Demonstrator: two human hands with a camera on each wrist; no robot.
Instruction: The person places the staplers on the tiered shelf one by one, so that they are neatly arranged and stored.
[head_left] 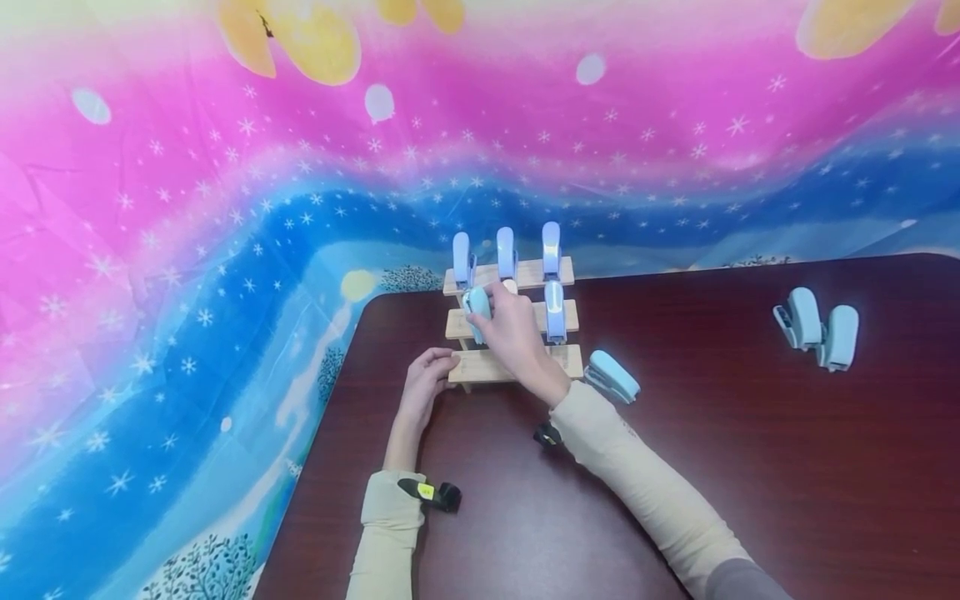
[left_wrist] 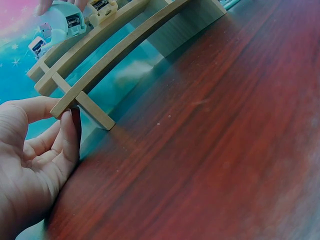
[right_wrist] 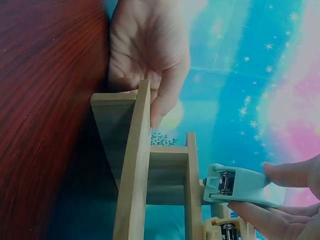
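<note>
A three-tier wooden rack [head_left: 480, 367] stands on the table. My right hand [head_left: 517, 329] holds a mint-green stapler [right_wrist: 245, 185] between thumb and fingers at the left end of the middle tier. Beside it on that tier is a cream stapler [right_wrist: 231, 231], mostly hidden behind my right hand in the head view. Farther right on the middle tier stands a lavender stapler [head_left: 555, 310]. On the top tier, three lavender staplers [head_left: 506, 250] stand in a row. My left hand [head_left: 423, 387] pinches the left end of the lowest tier between thumb and fingers.
A light-blue stapler [head_left: 613, 375] lies on the dark red-brown table [head_left: 720, 433], right of the rack. Two more pale blue-green staplers [head_left: 842, 335] lie close together at the far right. A patterned cloth [head_left: 480, 100] hangs behind the table and down its left side.
</note>
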